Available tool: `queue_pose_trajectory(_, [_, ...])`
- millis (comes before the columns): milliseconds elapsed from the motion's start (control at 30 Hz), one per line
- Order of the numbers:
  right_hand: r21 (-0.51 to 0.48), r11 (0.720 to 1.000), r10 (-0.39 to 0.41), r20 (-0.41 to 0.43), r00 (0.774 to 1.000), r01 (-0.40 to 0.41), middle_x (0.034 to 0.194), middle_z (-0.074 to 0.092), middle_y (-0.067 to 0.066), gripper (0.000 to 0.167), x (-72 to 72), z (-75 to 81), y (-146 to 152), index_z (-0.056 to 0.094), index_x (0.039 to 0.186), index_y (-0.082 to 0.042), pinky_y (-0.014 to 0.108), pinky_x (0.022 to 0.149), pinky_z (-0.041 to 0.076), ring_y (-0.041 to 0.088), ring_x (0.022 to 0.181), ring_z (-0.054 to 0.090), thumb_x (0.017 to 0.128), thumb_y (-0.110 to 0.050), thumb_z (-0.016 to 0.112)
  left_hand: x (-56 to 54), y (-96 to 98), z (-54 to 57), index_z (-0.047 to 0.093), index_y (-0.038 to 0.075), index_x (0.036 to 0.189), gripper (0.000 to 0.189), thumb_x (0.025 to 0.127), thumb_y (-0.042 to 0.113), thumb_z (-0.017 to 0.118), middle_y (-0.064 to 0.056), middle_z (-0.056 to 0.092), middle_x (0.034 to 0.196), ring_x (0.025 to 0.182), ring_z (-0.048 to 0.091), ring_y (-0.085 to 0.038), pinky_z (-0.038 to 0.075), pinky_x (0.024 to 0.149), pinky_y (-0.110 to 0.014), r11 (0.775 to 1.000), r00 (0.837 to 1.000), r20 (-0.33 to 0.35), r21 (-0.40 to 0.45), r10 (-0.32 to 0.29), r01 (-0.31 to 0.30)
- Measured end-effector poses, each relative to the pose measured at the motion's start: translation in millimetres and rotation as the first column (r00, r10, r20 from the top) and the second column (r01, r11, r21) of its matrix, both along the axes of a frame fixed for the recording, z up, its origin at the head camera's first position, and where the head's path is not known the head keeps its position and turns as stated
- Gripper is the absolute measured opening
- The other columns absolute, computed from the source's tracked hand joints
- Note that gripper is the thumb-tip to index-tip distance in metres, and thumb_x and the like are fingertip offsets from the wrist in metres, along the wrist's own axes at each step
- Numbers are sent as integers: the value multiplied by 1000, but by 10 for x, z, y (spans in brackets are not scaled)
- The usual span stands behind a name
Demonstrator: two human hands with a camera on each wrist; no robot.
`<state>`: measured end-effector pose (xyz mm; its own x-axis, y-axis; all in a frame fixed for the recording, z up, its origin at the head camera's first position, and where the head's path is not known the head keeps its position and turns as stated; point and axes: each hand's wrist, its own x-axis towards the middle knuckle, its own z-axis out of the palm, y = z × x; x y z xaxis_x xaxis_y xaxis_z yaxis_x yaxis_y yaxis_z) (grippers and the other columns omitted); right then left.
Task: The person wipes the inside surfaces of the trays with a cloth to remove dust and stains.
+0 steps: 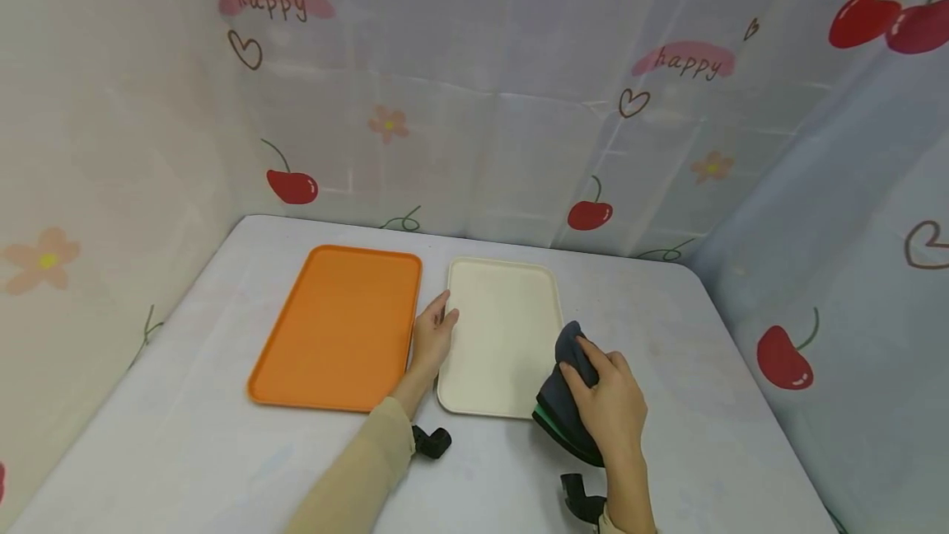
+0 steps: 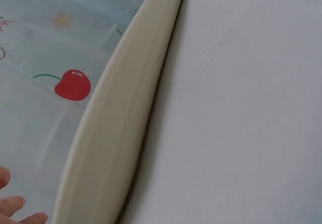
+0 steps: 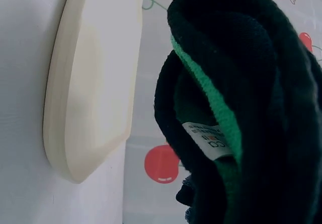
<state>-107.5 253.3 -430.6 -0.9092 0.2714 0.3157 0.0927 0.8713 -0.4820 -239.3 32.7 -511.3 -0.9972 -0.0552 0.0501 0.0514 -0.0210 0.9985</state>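
Observation:
A folded dark grey cloth (image 1: 561, 400) with black edging and a green inner side is pinched by my right hand (image 1: 614, 406), thumb and fingers on its upper part. It overlaps the right edge of the cream tray (image 1: 500, 336) in the head view. Close up, the right wrist view shows the cloth's folds (image 3: 241, 73) and a white label (image 3: 207, 141) between them. My left hand (image 1: 432, 340) is at the tray's left rim, fingers extended and thumb apart. Its fingertips (image 2: 12, 204) appear beside the tray's side wall (image 2: 115, 98) in the left wrist view.
An orange tray (image 1: 337, 328) lies to the left of the cream one, with my left forearm over its lower right corner. Both rest on a white-covered table (image 1: 259, 468). Curtains (image 1: 482, 147) printed with cherries hang behind and at the sides.

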Motion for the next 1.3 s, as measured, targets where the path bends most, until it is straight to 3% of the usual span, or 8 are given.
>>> queue_pose_trajectory(200, [4,1000,5,-8,1000,-5,93,62,14,47,-26,-8,7,65,130,-16,27,49,34,19,61,47,86,-30,74,94,-116,160,48,-6,140,44,97,4,54,-24,49,144,136,44,-37,38,113,-48,1000,996,-87,-18,-14,12])
queue_pose_trajectory(333, [9,1000,12,-22,1000,-11,92,61,14,47,-40,-12,12,66,129,-16,27,49,33,18,59,45,86,-30,74,126,-307,307,47,-2,142,45,99,3,53,-26,54,138,125,53,-38,49,102,-30,999,992,-122,13,-28,30])
queue_pose_trajectory(467, [7,1000,23,-32,999,-22,91,61,14,47,-58,-6,11,66,129,-15,27,49,33,18,59,45,86,-29,75,124,-651,495,41,3,148,49,100,8,53,-21,51,142,129,49,-34,48,95,-12,998,993,-116,54,-33,40])
queue_pose_trajectory(600, [6,1000,28,-37,999,-28,91,60,14,46,-80,6,6,66,129,-15,27,49,32,18,60,44,85,-28,75,64,-1104,632,37,2,150,50,102,9,50,-19,48,143,126,49,-22,45,93,-8,999,988,-152,27,38,-34])
queue_pose_trajectory(700, [8,999,32,-38,999,-32,91,60,14,46,-101,14,2,66,129,-15,27,50,32,18,60,44,86,-28,75,0,-1463,687,39,5,149,49,101,7,50,-18,50,141,117,51,-8,44,92,-6,988,976,-159,-33,146,-153])
queue_pose_trajectory(933, [15,999,44,-48,998,-44,92,60,13,47,-151,30,-9,66,129,-16,28,51,33,18,61,45,85,-29,76,-103,-2245,568,34,19,153,53,102,18,49,-13,45,149,109,43,2,40,90,-9,936,953,-15,-187,301,-299])
queue_pose_trajectory(1133, [11,999,54,-41,998,-53,93,61,14,47,-189,34,-23,66,129,-16,28,51,34,20,63,48,85,-30,75,-145,-2665,356,33,18,154,57,101,18,52,2,51,136,105,50,4,42,93,-16,942,936,137,39,326,-334])
queue_pose_trajectory(1300, [7,998,59,-39,998,-58,93,61,13,47,-204,34,-34,66,129,-16,29,51,36,21,64,49,85,-30,75,-145,-2799,197,30,10,154,59,101,17,52,7,52,126,100,52,6,43,83,-8,958,954,140,71,265,-277])
